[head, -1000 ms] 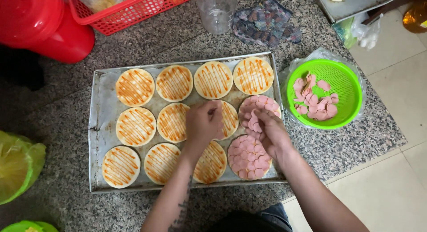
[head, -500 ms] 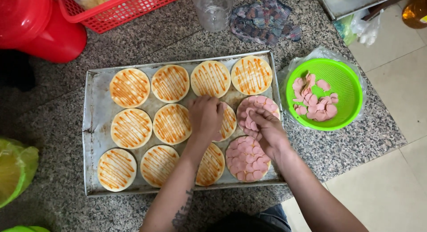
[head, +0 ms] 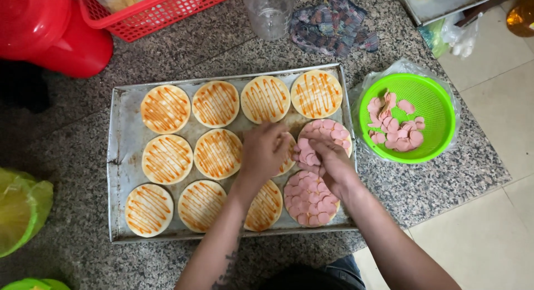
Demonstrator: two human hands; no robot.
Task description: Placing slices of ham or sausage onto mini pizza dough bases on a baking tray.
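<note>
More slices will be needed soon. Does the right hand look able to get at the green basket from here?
Probably yes: the green basket sits open just right of the tray, with nothing standing between it and the right hand.

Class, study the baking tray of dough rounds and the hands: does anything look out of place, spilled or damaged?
Nothing stands out. The dough rounds lie in neat rows on the metal tray, two already covered with pink sausage slices. The rest of the slices stay inside the green colander. Both hands, left and right, work over the middle row.
</note>
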